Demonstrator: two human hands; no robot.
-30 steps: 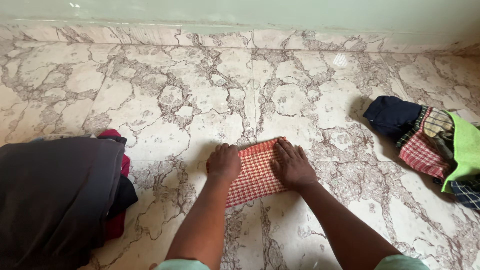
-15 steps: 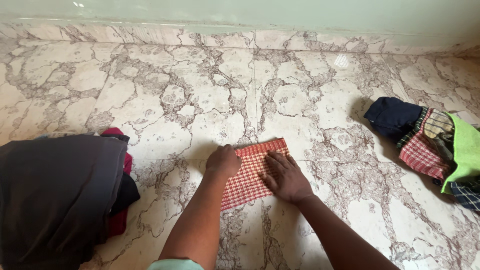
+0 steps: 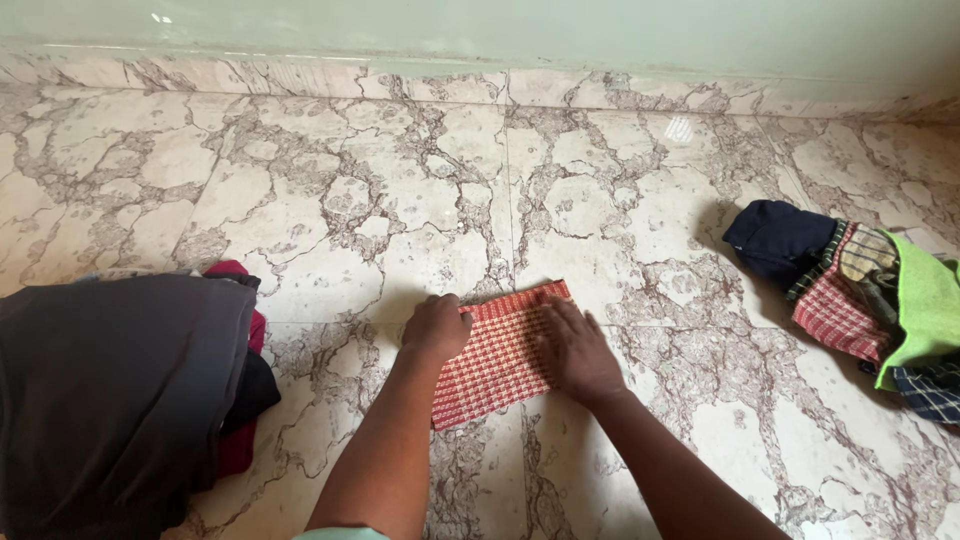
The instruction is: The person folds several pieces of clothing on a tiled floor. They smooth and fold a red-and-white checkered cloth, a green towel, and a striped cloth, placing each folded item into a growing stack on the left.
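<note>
Head view is showing me a marble floor [image 3: 600,210] running up to a pale wall at its far edge. I am seeing a big dark folded pile [image 3: 110,390] sitting at the floor's left edge, and a loose heap of clothes [image 3: 850,290] lying by the right edge. Near the middle of the near edge, a small red checked cloth [image 3: 497,350] is lying folded and flat. The left hand [image 3: 436,328] is curling loosely on the cloth's left end, pinning it rather than clearly gripping. The right hand [image 3: 578,352] is lying flat and spread on its right part, pressing down. I am judging this as smoothing a finished fold; the next move is calling for another fold or a lift.
</note>
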